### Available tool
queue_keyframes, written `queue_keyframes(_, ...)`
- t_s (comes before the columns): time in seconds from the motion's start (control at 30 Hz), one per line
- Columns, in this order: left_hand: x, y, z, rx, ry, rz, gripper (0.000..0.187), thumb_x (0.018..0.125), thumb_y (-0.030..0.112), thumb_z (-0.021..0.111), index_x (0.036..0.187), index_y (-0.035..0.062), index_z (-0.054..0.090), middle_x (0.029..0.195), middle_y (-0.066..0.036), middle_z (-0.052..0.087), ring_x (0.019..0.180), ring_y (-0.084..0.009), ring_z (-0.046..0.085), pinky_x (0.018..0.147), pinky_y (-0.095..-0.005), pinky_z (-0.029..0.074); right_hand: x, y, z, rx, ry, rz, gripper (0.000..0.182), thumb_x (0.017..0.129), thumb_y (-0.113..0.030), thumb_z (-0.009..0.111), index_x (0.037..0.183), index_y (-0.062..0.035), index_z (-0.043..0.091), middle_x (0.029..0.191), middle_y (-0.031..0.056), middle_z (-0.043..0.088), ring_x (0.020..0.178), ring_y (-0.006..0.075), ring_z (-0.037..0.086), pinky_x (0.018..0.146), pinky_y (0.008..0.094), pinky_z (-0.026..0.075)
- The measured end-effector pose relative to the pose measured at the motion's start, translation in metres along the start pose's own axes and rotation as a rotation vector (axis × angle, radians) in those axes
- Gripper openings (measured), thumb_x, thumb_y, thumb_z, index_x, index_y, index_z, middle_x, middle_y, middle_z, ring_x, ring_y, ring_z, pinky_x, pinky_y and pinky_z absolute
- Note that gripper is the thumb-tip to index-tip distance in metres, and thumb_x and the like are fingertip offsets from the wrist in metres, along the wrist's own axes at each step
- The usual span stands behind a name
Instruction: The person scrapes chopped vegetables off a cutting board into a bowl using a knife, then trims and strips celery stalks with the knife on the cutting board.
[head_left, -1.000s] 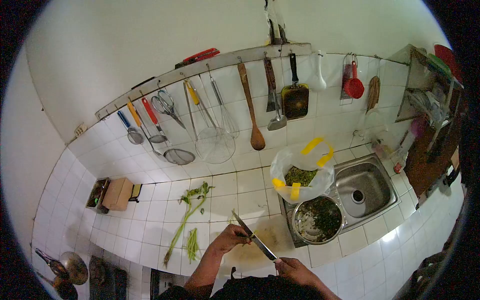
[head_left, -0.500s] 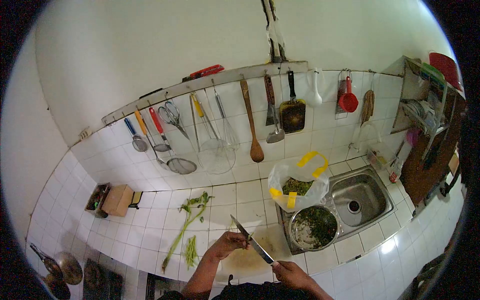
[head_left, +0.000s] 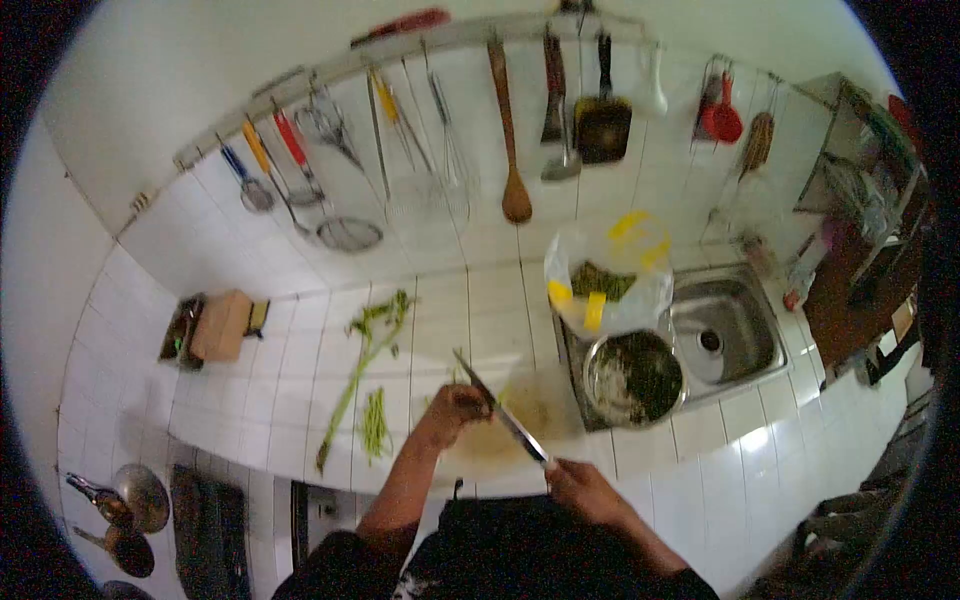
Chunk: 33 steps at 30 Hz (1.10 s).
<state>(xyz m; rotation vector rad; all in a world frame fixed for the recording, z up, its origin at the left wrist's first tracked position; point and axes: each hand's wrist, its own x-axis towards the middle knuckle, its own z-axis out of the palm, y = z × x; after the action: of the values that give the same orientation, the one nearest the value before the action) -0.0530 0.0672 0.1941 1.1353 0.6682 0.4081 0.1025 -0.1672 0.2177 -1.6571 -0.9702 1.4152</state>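
Note:
My right hand (head_left: 585, 488) is closed around the handle of a knife (head_left: 514, 426), whose blade slants up and to the left. Close beside the blade is my left hand (head_left: 455, 412), its fingers curled together; whatever is in them is too small and blurred to name. Both hands are over a worn, pale cutting board (head_left: 540, 415). To the left on the tiles lie a long green stalk with leaves (head_left: 365, 385) and a small bunch of cut green stems (head_left: 375, 425).
A metal pot (head_left: 610, 395) with chopped greens stands beside the sink (head_left: 735, 370). Behind it sits a plastic bag (head_left: 570, 320) of greens. Several utensils, including a wooden spoon (head_left: 516, 195), hang along the wall. A brown box (head_left: 222, 325) stands at the left.
The view has tipped downward, so the counter appears higher and more of my arms and body shows. My hands and the knife keep nearly the same pose over the board.

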Motion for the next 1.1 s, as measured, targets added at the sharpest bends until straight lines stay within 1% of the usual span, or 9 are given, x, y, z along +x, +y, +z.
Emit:
queue_keyframes(0.03, 0.003, -0.009, -0.003, -0.015, -0.077, 0.133, 0.016, 0.072, 0.010, 0.077, 0.074, -0.0003, 0.065, 0.077, -0.009, 0.066, 0.070, -0.0188, 0.064, 0.069, -0.0306, 0.053, -0.009, -0.024, -0.002, 0.034, -0.011, 0.069, 0.053, 0.098, -0.047, 0.040, 0.091, 0.0043, 0.052, 0.071, 0.0041, 0.050, 0.070, 0.0141, 0.042, 0.064, 0.0346, 0.041)
queue_keyframes(0.07, 0.002, -0.004, 0.002, -0.043, -0.133, 0.165, 0.017, 0.072, 0.012, 0.078, 0.073, -0.0002, 0.066, 0.075, -0.009, 0.066, 0.069, -0.0183, 0.064, 0.068, -0.0311, 0.053, -0.013, -0.029, -0.001, 0.065, -0.004, 0.048, 0.049, 0.098, -0.047, 0.040, 0.087, 0.0003, 0.050, 0.071, 0.0013, 0.047, 0.068, 0.0123, 0.039, 0.061, 0.0308, 0.038)
queue_keyframes(0.1, 0.002, -0.003, 0.001, -0.088, -0.173, 0.130, 0.015, 0.072, 0.011, 0.078, 0.073, 0.0005, 0.067, 0.074, -0.009, 0.066, 0.066, -0.0170, 0.063, 0.066, -0.0307, 0.053, -0.014, -0.030, -0.001, 0.092, 0.007, 0.018, 0.046, 0.099, -0.046, 0.040, 0.083, -0.0036, 0.048, 0.070, -0.0014, 0.043, 0.065, 0.0105, 0.037, 0.058, 0.0270, 0.034)
queue_keyframes(0.17, 0.000, 0.002, 0.007, 0.002, -0.140, 0.138, 0.016, 0.072, 0.013, 0.080, 0.072, 0.0011, 0.069, 0.073, -0.008, 0.066, 0.065, -0.0155, 0.063, 0.064, -0.0300, 0.053, -0.006, -0.018, -0.001, 0.116, -0.006, 0.042, 0.047, 0.098, -0.048, 0.040, 0.083, -0.0035, 0.048, 0.070, -0.0012, 0.043, 0.065, 0.0106, 0.037, 0.058, 0.0270, 0.034)
queue_keyframes(0.4, 0.010, -0.004, -0.004, -0.064, -0.145, 0.169, 0.017, 0.072, 0.015, 0.080, 0.074, 0.0017, 0.069, 0.073, -0.007, 0.067, 0.066, -0.0140, 0.062, 0.064, -0.0288, 0.052, -0.001, -0.019, -0.002, 0.110, -0.048, 0.126, 0.050, 0.098, -0.050, 0.040, 0.084, -0.0032, 0.049, 0.070, -0.0004, 0.043, 0.066, 0.0108, 0.038, 0.060, 0.0265, 0.035)
queue_keyframes(0.6, 0.020, -0.002, -0.006, -0.028, -0.166, 0.165, 0.016, 0.075, 0.013, 0.078, 0.080, 0.0006, 0.070, 0.077, -0.007, 0.067, 0.070, -0.0144, 0.063, 0.070, -0.0295, 0.053, 0.011, -0.019, -0.006, 0.201, 0.003, 0.108, 0.050, 0.098, -0.050, 0.039, 0.085, -0.0026, 0.051, 0.070, -0.0001, 0.044, 0.065, 0.0102, 0.040, 0.058, 0.0256, 0.035)
queue_keyframes(0.7, 0.020, 0.008, -0.004, -0.048, -0.200, 0.127, 0.016, 0.076, 0.012, 0.077, 0.084, -0.0002, 0.070, 0.078, -0.008, 0.067, 0.073, -0.0149, 0.063, 0.073, -0.0303, 0.053, 0.009, -0.032, -0.011, 0.237, -0.019, 0.095, 0.049, 0.098, -0.049, 0.040, 0.087, -0.0020, 0.051, 0.071, -0.0001, 0.045, 0.064, 0.0097, 0.040, 0.056, 0.0249, 0.035)
queue_keyframes(0.77, 0.023, 0.009, -0.007, -0.033, -0.221, 0.142, 0.025, 0.069, 0.017, 0.082, 0.080, -0.0009, 0.068, 0.084, -0.011, 0.067, 0.077, -0.0230, 0.064, 0.072, -0.0385, 0.053, 0.007, -0.037, -0.012, 0.255, -0.017, 0.104, 0.049, 0.098, -0.048, 0.040, 0.087, -0.0019, 0.051, 0.072, -0.0001, 0.045, 0.064, 0.0097, 0.040, 0.055, 0.0249, 0.035)
queue_keyframes(1.1, 0.029, -0.003, -0.010, -0.091, -0.176, 0.135, 0.025, 0.065, 0.017, 0.084, 0.079, 0.0022, 0.069, 0.086, -0.012, 0.068, 0.075, -0.0230, 0.065, 0.071, -0.0377, 0.053, 0.004, -0.031, -0.008, 0.185, -0.030, 0.094, 0.049, 0.098, -0.048, 0.039, 0.085, -0.0030, 0.050, 0.072, 0.0002, 0.044, 0.066, 0.0110, 0.038, 0.060, 0.0267, 0.035)
